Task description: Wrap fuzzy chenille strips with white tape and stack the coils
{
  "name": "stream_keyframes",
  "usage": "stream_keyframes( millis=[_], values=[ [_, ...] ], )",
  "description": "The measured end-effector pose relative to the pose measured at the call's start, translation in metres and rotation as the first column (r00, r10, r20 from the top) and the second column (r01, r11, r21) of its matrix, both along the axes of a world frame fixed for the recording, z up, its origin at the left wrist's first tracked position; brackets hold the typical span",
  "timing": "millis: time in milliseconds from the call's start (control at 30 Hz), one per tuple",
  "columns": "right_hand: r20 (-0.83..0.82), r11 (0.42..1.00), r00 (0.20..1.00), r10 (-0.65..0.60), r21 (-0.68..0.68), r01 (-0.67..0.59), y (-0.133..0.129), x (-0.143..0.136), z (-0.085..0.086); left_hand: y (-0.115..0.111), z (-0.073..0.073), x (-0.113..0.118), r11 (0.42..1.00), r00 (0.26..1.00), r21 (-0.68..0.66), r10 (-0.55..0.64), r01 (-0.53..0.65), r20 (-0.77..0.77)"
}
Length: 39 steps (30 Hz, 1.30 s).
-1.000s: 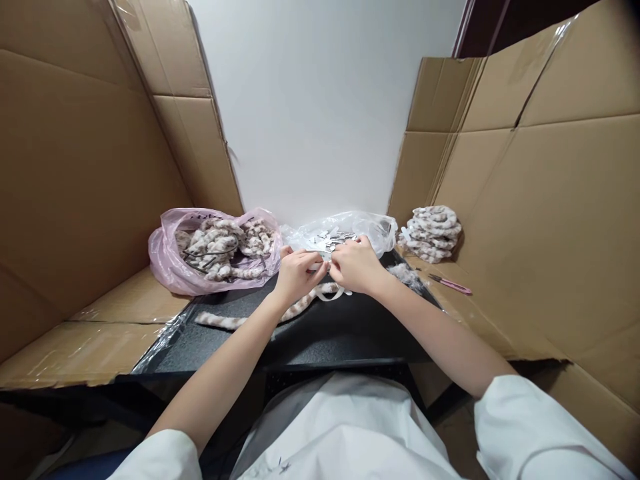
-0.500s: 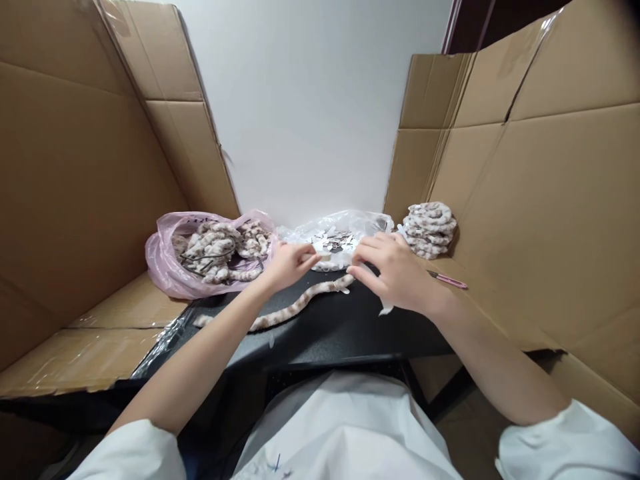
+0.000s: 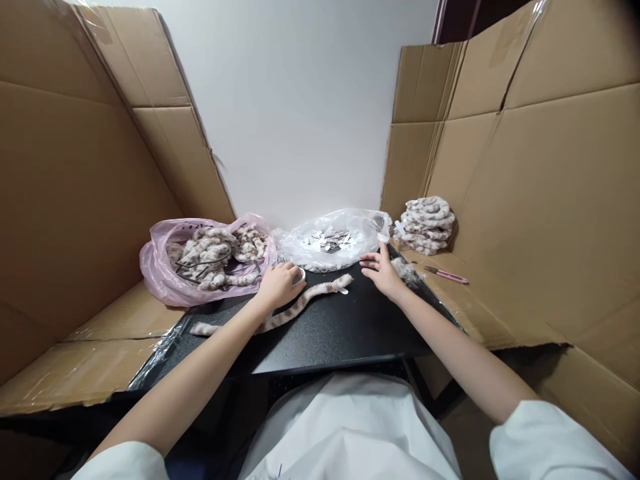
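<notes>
My left hand point(image 3: 281, 287) is closed around a small white tape roll point(image 3: 301, 275), low over the black table. Just beneath it, a fuzzy white-and-brown strip point(image 3: 290, 313) lies curved across the table, with a small white tag point(image 3: 344, 291) near its right end. My right hand point(image 3: 381, 270) has its fingers spread, and a small whitish piece point(image 3: 383, 238) shows at the raised index fingertip. Behind the hands lies a clear plastic bag point(image 3: 310, 220) with small metal and white pieces point(image 3: 331, 240) in it.
A pink bag point(image 3: 163, 267) full of fuzzy strips is at the left. At the right are a stack of coiled strips point(image 3: 429, 225), a pink cutter point(image 3: 447, 275) and a clump of fluff point(image 3: 407, 272). Cardboard walls point(image 3: 540, 200) stand on both sides.
My hands have moved apart and down. The left one has lowered to the table with the tape roll, and the right one has opened its fingers beside the clear bag.
</notes>
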State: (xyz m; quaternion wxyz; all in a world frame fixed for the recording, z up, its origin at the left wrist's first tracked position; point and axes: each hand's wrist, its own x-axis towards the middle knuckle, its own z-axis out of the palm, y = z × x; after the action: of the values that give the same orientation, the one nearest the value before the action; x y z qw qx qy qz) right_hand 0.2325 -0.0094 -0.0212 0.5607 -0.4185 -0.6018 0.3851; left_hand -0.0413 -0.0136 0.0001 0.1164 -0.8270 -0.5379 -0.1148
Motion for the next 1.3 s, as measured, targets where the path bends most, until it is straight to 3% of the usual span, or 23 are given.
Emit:
stream_keyframes(
  millis=[133, 300, 433, 533, 600, 700, 800, 867, 1033, 1200, 1300],
  values=[
    [0.253, 0.989, 0.965, -0.063, 0.146, 0.026, 0.002, -0.015, -0.015, -0.003, 0.002, 0.026, 0.984, 0.986, -0.085, -0.152, 0.157, 0.066],
    [0.459, 0.966, 0.887, -0.047, 0.248, -0.077, 0.007, -0.025, -0.028, 0.007, -0.007, 0.047, 0.952, 0.979, -0.258, -0.128, 0.166, 0.159],
    [0.397, 0.959, 0.916, -0.055, 0.275, -0.062, 0.007, -0.03, -0.032, 0.01, -0.015, 0.048, 0.94, 0.954, -0.284, -0.106, 0.188, 0.282],
    [0.282, 0.956, 0.957, -0.071, 0.293, -0.015, 0.003, -0.034, -0.029, 0.008, -0.017, 0.05, 0.921, 0.891, -0.305, -0.089, 0.244, 0.444],
    [0.228, 0.961, 0.971, -0.072, 0.275, 0.007, 0.0, -0.036, -0.026, 0.007, -0.016, 0.052, 0.867, 0.819, -0.399, -0.018, 0.298, 0.573],
    [0.169, 0.973, 0.982, -0.084, 0.227, 0.044, -0.001, -0.037, -0.025, 0.006, -0.015, 0.057, 0.708, 0.689, -0.576, 0.174, 0.409, 0.704],
    [0.117, 0.981, 0.99, -0.076, 0.184, 0.054, 0.001, -0.036, -0.028, 0.007, -0.018, 0.06, 0.61, 0.602, -0.621, 0.277, 0.492, 0.749],
    [0.088, 0.986, 0.994, -0.057, 0.164, 0.042, 0.002, -0.035, -0.031, 0.009, -0.021, 0.062, 0.625, 0.584, -0.606, 0.28, 0.491, 0.762],
    [0.034, 0.99, 0.999, -0.037, 0.14, 0.032, 0.005, -0.033, -0.034, 0.009, -0.027, 0.061, 0.747, 0.602, -0.535, 0.229, 0.396, 0.765],
    [0.012, 0.993, 0.999, -0.03, 0.117, 0.028, 0.003, -0.033, -0.033, 0.009, -0.026, 0.053, 0.754, 0.655, -0.519, 0.158, 0.403, 0.739],
    [0.0, 0.994, 1.0, -0.022, 0.104, 0.022, 0.003, -0.033, -0.032, 0.011, -0.029, 0.051, 0.818, 0.697, -0.478, 0.139, 0.32, 0.704]
  ],
)
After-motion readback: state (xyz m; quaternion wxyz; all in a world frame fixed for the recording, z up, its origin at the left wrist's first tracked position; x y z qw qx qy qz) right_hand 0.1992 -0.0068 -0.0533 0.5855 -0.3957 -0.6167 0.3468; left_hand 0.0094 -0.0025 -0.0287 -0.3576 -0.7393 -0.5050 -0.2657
